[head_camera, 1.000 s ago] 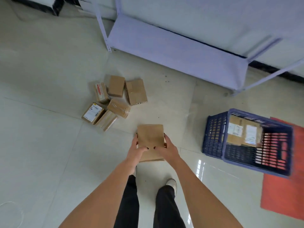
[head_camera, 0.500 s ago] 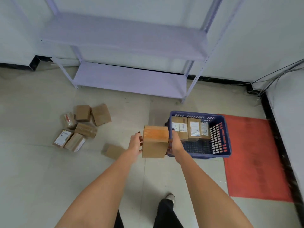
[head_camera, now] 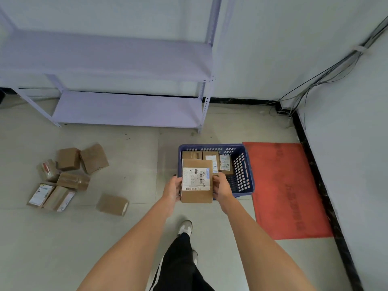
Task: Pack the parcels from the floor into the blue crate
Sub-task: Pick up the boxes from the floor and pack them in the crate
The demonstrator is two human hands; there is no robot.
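**Labelled parcel held at the crate's near edge**

The left hand (head_camera: 172, 189) and right hand (head_camera: 223, 185) grip a brown parcel (head_camera: 197, 181) by its sides, label up, over the near left rim of the blue crate (head_camera: 244, 169). Parcels in the crate (head_camera: 218, 161) stand along its far wall. To the left, a loose parcel (head_camera: 112, 204) lies near; beyond it, a cluster of parcels (head_camera: 69, 175) on the floor.
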